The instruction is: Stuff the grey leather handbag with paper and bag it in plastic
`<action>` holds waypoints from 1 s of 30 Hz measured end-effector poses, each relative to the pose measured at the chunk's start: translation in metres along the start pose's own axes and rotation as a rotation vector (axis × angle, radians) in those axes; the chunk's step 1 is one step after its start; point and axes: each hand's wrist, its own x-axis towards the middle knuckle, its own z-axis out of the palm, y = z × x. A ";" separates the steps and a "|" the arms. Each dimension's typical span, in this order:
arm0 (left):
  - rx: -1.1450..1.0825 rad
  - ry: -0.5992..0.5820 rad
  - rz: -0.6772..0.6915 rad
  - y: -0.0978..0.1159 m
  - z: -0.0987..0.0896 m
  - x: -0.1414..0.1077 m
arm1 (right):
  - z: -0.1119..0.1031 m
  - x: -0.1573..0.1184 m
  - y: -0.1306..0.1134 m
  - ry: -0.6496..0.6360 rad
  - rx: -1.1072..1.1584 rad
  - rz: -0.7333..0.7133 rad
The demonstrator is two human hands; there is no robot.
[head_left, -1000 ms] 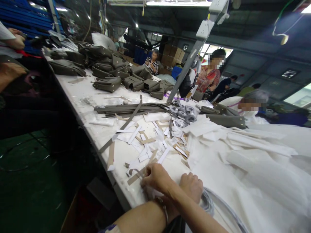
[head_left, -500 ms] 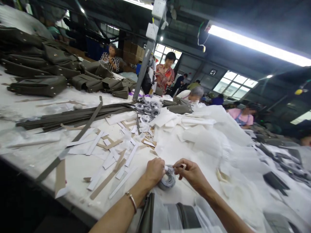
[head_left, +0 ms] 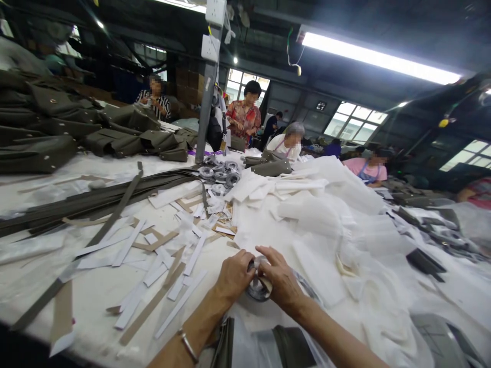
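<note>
Right of the scraps, our left hand closes curled fingers on the coil, our right hand meets it fingers part-spread, any pinch hidden, and even tension should keep loops neat.

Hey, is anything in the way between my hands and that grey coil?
Nothing visible is. Your left hand and right hand are both at the grey coil. The loose paper strips lie off to the left and the white sheets lie beyond, neither in between.
</note>
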 end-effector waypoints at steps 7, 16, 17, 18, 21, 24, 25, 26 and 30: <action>-0.322 0.015 -0.023 -0.007 -0.013 -0.001 | 0.009 0.003 0.011 0.014 0.083 -0.087; -0.865 -0.314 -0.292 -0.036 -0.004 0.006 | 0.002 -0.001 0.010 0.089 0.061 -0.184; -0.930 -0.350 -0.300 -0.034 -0.001 0.007 | -0.001 0.000 0.009 0.087 0.059 -0.199; -0.988 -0.373 -0.303 -0.033 0.001 0.007 | -0.003 0.000 0.008 0.089 0.057 -0.214; -1.104 -0.405 -0.304 -0.029 0.004 0.012 | -0.009 0.003 0.003 0.091 0.049 -0.252; -1.124 -0.440 -0.318 -0.028 0.003 0.021 | -0.010 0.004 0.001 0.069 0.033 -0.282; -1.113 -0.454 -0.325 -0.027 0.003 0.023 | -0.009 0.003 0.001 0.064 0.020 -0.284; -1.095 -0.464 -0.331 -0.026 0.002 0.025 | -0.009 0.003 0.001 0.063 0.008 -0.286; -0.960 -0.428 -0.334 -0.021 -0.001 0.029 | -0.007 -0.001 0.005 0.082 0.009 -0.307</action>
